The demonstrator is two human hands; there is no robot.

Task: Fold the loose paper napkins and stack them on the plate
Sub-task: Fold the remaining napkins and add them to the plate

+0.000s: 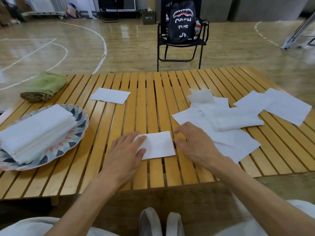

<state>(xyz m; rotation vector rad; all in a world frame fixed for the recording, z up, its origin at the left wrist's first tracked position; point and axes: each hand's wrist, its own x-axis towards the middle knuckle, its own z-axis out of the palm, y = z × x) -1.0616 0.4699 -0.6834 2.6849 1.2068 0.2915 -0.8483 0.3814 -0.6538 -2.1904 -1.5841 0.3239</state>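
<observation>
Nearest me, left hand [127, 150] lies flat, fingers straight, pressing the folded napkin [157, 145] on the slatted table [119, 176]. Right hand [192, 142], fingers loosely spread, touches its right edge. Loose napkins [230, 120] lie right; stacked napkins [34, 132] fill the plate [75, 133] left. Beyond, I read "OPEN THE" on a backpack [182, 21].

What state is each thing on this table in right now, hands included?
Left hand: flat, pressing the folded napkin.
Right hand: fingers relaxed at that napkin's right edge.
Folded napkin: folded, lying flat between both hands.
Loose napkins: unfolded, overlapping on the right.
Napkin stack: folded, piled on the plate.
Single napkin: folded, lying apart.
Green towel: rolled.
</observation>
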